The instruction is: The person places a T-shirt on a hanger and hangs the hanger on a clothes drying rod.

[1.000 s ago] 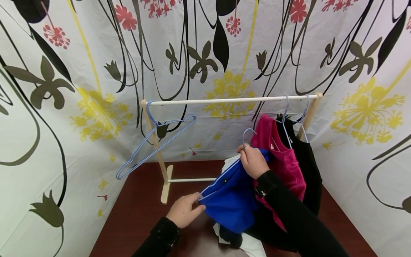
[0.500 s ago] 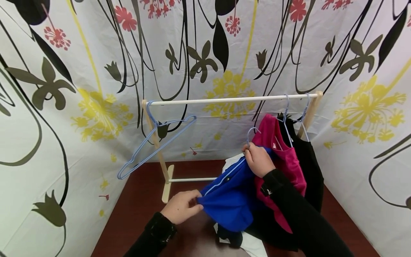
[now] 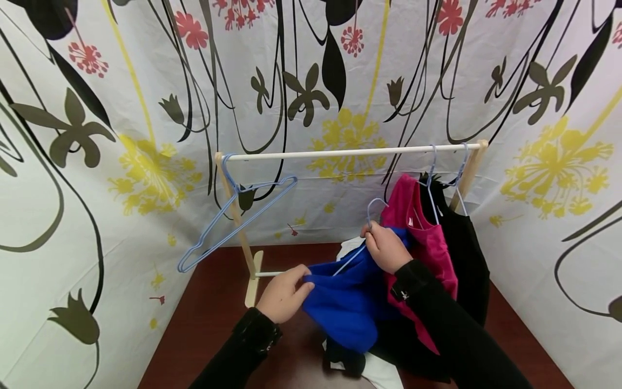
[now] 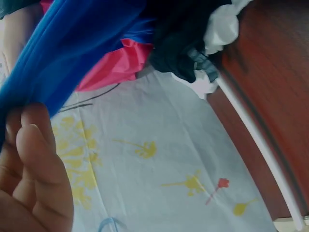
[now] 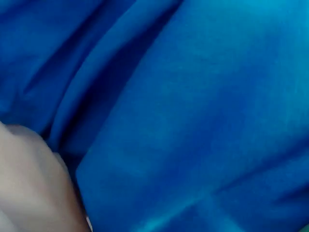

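Note:
In the head view a blue garment (image 3: 340,308) hangs from a light-blue hanger (image 3: 376,205) in front of the rack. My right hand (image 3: 386,247) grips the hanger just under its hook, together with the cloth there. Lower and to the left, my left hand (image 3: 284,294) pinches the garment's edge between thumb and fingers. Part of the hanger's arm shows in the garment's opening; the rest is hidden by cloth. In the left wrist view the left hand (image 4: 34,164) holds the blue edge. Blue folds (image 5: 169,121) fill most of the right wrist view beside my right hand (image 5: 34,183).
A white-railed wooden rack (image 3: 311,153) stands on the dark red table (image 3: 194,324). One bare blue hanger (image 3: 238,221) hangs at its left end. A pink top (image 3: 437,254) and a black garment (image 3: 468,254) hang at the right. White and black clothes (image 3: 381,373) lie beneath the blue garment.
My left hand has moved slightly up and right with the blue garment's edge, drawing cloth over the hanger's left end, which showed a second ago. The right hand shifted right, then back left.

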`<control>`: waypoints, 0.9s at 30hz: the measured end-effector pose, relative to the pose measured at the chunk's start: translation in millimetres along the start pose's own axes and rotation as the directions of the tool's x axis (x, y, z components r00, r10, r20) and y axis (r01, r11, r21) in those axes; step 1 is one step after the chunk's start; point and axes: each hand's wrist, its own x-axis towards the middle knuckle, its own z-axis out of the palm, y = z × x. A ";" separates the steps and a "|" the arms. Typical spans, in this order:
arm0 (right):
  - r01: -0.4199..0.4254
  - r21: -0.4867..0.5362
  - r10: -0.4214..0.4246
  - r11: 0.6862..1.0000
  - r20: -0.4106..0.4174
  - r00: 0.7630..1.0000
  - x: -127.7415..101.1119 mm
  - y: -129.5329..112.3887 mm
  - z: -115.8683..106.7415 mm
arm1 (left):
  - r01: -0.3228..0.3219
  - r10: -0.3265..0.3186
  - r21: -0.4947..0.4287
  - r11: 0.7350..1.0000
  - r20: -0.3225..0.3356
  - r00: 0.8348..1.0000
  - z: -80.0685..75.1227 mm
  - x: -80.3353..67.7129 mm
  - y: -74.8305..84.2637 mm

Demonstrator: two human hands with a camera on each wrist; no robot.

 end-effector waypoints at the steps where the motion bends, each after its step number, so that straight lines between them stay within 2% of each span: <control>1: 0.000 0.004 0.000 1.000 0.003 1.000 -0.2 -1.4 0.0 | 0.008 -0.008 0.003 1.000 -0.005 1.000 1.0 3.2 2.5; 6: 0.014 0.024 -0.015 1.000 0.017 1.000 0.0 -9.4 1.8 | 0.033 -0.033 0.009 0.999 -0.009 0.999 7.7 18.7 13.8; 13: 0.035 0.002 -0.035 0.999 0.024 0.999 0.6 -17.1 10.0 | 0.033 -0.032 -0.011 0.999 0.085 0.996 15.0 31.7 25.4; 16: 0.048 0.002 -0.048 0.999 0.014 0.999 0.6 -20.9 12.0 | 0.029 -0.028 -0.007 1.000 0.106 0.994 16.0 35.9 30.6; 22: 0.064 -0.006 -0.064 0.998 -0.015 0.998 1.8 -23.3 14.6 | 0.044 -0.044 0.000 0.999 0.095 0.995 17.0 45.0 37.6; 27: 0.084 -0.004 -0.085 0.996 -0.039 0.996 4.3 -25.3 13.9 | 0.088 -0.089 0.005 0.996 0.089 0.992 17.4 50.2 43.0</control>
